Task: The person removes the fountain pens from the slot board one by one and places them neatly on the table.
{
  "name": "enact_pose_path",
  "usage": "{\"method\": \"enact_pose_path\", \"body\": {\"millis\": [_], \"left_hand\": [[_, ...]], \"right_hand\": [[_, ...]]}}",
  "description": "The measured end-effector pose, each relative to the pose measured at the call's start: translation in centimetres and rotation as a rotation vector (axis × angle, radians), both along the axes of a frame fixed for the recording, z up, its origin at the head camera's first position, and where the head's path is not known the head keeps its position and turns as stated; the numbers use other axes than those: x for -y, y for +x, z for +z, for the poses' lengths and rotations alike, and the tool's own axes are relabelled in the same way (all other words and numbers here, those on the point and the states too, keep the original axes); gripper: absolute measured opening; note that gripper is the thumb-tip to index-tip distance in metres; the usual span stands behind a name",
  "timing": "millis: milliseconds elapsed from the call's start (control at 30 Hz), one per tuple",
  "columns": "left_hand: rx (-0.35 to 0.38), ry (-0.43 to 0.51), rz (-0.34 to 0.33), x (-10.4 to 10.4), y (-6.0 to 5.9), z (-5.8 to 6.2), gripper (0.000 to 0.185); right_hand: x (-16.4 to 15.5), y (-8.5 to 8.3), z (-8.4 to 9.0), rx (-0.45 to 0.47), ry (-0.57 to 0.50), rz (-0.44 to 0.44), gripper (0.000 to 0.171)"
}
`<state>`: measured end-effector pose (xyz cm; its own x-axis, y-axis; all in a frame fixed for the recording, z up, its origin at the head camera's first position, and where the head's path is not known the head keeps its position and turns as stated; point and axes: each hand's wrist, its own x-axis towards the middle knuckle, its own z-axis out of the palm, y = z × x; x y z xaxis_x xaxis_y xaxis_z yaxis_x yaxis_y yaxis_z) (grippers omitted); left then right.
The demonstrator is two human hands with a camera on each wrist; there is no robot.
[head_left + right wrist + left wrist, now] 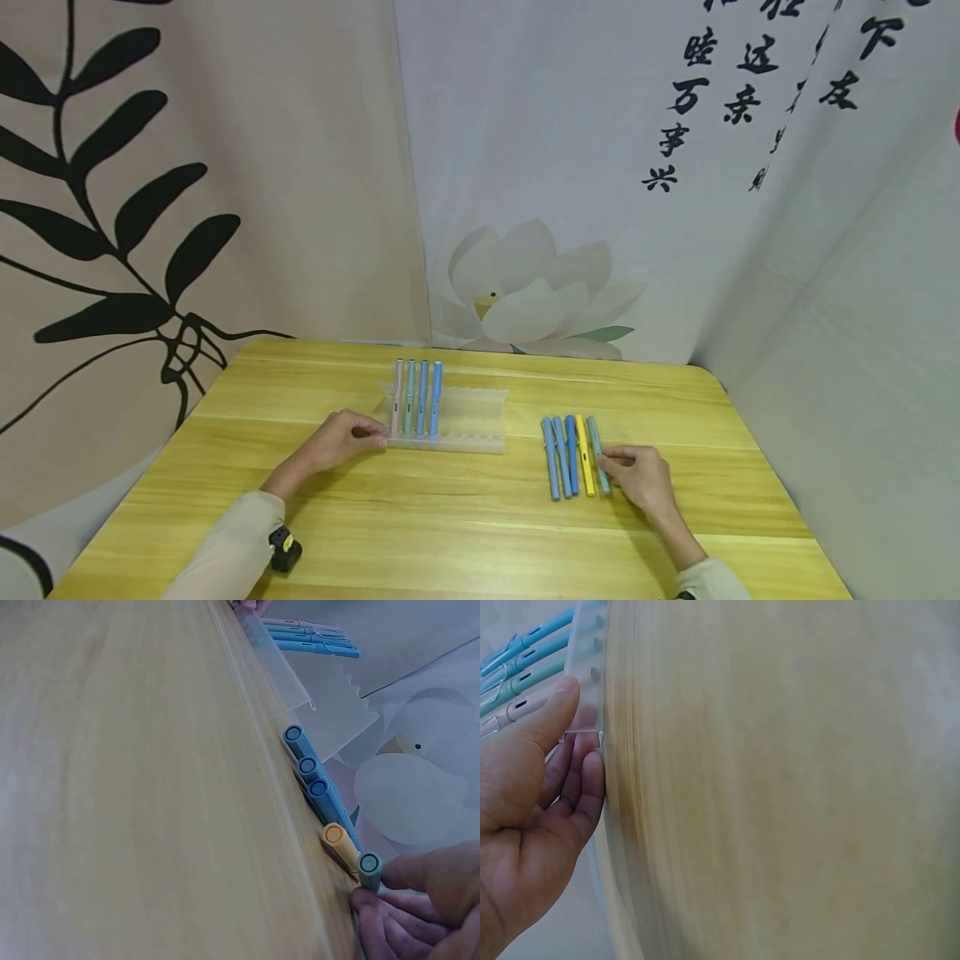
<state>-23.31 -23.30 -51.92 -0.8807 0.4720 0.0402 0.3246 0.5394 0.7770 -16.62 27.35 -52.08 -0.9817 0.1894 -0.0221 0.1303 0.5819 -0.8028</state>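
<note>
Pale cloth — lotus-printed — hangs behind a wood-grained table.

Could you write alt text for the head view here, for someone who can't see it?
A person's left hand pinches the left end of a clear rack holding four pens, while their right hand pinches a green pen beside a yellow pen and three blue pens on a wooden table. Behind is a printed backdrop.

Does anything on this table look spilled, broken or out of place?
Nothing stands out. Four pens sit in an even row in the translucent rack; four more lie roughly side by side on the table, beside a greenish pen pinched by the right hand. No spill or damage shows.
</note>
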Motion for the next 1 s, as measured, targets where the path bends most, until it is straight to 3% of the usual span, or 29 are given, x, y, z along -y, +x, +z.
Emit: {"method": "enact_pose_path", "body": {"millis": [367,533,1000], "left_hand": [[0.005,-0.003,0.006,0.0,0.0,-0.2,0.025],[0.006,-0.001,-0.001,0.0,0.0,-0.2,0.024],[-0.006,0.0,0.0,0.0,0.1,0.0,0.025]], "right_hand": [[0.2,0.0,-0.1,-0.028,0.031,0.007,0.016],[0.3,0.0,0.2,-0.013,-0.007,0.012,0.017],[1.2,-0.6,3.1,-0.115,0.072,0.084,0.025]]}}
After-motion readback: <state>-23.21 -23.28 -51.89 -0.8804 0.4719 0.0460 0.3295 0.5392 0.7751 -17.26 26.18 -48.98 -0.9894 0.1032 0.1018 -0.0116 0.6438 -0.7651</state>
